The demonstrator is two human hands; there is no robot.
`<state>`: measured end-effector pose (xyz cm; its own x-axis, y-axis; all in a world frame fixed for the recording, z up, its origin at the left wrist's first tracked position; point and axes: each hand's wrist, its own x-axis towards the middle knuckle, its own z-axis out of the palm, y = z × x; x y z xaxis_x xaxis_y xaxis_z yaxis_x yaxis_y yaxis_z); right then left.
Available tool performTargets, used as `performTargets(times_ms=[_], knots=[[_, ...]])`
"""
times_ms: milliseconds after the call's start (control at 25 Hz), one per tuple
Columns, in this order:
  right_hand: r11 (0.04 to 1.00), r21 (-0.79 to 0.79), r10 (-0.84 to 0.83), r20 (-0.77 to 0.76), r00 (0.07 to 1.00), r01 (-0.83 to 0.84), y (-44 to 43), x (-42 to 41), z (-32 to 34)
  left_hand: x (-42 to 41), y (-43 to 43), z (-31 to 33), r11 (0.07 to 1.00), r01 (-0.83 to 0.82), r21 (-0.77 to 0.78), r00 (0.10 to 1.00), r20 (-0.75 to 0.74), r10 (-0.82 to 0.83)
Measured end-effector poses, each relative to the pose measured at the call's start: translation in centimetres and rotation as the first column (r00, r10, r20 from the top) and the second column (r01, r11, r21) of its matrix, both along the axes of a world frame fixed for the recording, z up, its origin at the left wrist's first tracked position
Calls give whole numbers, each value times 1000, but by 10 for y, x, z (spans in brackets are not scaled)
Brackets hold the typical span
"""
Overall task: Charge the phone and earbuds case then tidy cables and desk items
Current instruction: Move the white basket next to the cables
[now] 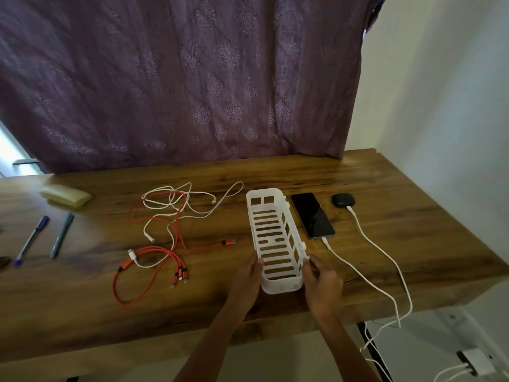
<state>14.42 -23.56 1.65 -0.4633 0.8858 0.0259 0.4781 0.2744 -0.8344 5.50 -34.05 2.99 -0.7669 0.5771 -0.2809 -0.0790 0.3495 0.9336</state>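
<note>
A long white slotted plastic basket lies on the wooden desk, empty. My left hand grips its near left wall and my right hand grips its near right wall. Just right of it a black phone lies face up with a white cable plugged into its near end. Farther right sits a dark earbuds case with another white cable plugged in. Loose white cables and orange cables lie tangled left of the basket.
Two pens and a pale green case lie at the desk's left. A purple patterned cloth hangs behind the desk. Both charging cables drop off the right edge to a white charger on the floor.
</note>
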Motion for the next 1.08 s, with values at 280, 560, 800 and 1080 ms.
performTargets(times_ms=[280,560,800,1080], knots=[[995,57,82,-12,997,-81,3,3,-7,6,-14,4,997,-78,-7,986,-148,76],[807,574,172,-7,985,-137,-39,-47,13,-34,-61,1,979,-196,51,963,-176,202],[699,549,501,81,861,-458,-114,-133,6,-97,-126,-5,912,-387,137,873,-262,410],[805,269,382,447,809,-529,-158,-198,-27,-167,-201,-6,953,-296,71,861,-413,298]])
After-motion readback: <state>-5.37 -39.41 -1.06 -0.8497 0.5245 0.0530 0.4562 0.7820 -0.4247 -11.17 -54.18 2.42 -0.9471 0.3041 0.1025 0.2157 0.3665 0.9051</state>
